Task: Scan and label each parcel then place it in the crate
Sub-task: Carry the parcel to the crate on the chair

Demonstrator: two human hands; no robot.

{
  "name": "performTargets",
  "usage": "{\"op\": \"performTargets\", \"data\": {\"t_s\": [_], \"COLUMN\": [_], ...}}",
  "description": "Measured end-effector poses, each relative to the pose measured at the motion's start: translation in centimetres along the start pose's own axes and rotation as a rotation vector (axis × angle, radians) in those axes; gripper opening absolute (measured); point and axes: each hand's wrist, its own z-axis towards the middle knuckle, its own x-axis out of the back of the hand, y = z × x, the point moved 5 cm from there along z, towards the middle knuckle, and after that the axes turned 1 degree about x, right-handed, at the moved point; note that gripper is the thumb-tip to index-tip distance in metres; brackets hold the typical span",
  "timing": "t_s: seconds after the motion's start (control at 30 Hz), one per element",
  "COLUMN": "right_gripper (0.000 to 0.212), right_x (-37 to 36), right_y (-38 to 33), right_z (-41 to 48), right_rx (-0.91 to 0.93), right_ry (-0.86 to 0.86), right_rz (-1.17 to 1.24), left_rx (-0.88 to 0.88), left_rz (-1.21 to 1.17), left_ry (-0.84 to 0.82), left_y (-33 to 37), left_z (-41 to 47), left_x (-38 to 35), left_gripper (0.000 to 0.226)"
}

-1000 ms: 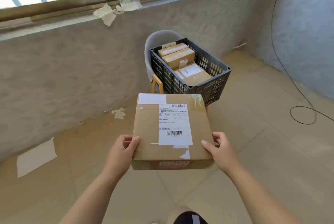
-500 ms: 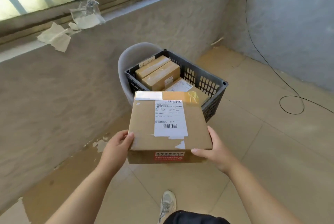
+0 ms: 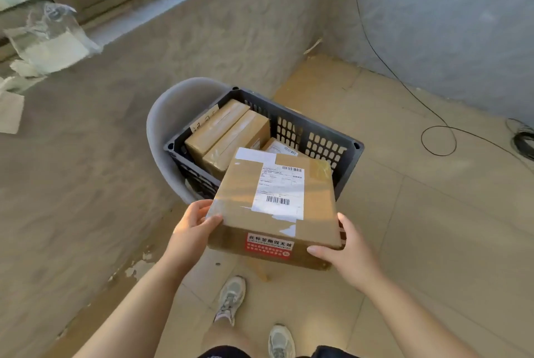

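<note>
Two hands hold the parcel [image 3: 277, 207]: left hand [image 3: 193, 224] and right hand [image 3: 346, 250] curl round its near corners. Within the last second it has advanced from short of the crate [image 3: 318, 142] to over its near rim. Lowering it in likely remains.

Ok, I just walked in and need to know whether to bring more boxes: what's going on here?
A person holds a labelled cardboard parcel with both hands: the left hand grips its left edge, the right hand its near right corner. The parcel hangs at the near side of a dark plastic crate, which sits on a grey chair. Several other parcels already lie in the crate. The held one is not yet set down inside.
</note>
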Motion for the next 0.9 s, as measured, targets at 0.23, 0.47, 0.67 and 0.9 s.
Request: {"op": "performTargets", "data": {"t_s": [0.23, 0.47, 0.67, 0.9], "right_gripper": [0.081, 0.055, 0.056, 0.067], "right_x": [-2.3, -4.4, -6.5, -7.5], "right_y": [-1.8, -2.7, -0.4, -0.3], "right_z": [4.3, 8.3, 9.6, 9.4], "right_rx": [-0.164, -0.283, -0.451, -0.508], "right_ry": [0.173, 0.239, 0.151, -0.002], "right_rz": [-0.024, 0.013, -0.053, -0.105], "left_rx": [-0.052, -0.117, -0.15, -0.202], "left_rz": [0.231, 0.502, 0.672, 0.963], "left_ry": [-0.217, -0.393, -0.49, -0.549], "left_y": [3.3, 5.0, 4.6, 2.0], "left_z": [9.8, 18.9, 22.2, 22.1], "left_x": [-0.4, -2.2, -4.3, -4.6], "left_gripper": [0.032, 0.045, 0.06, 0.06]}}
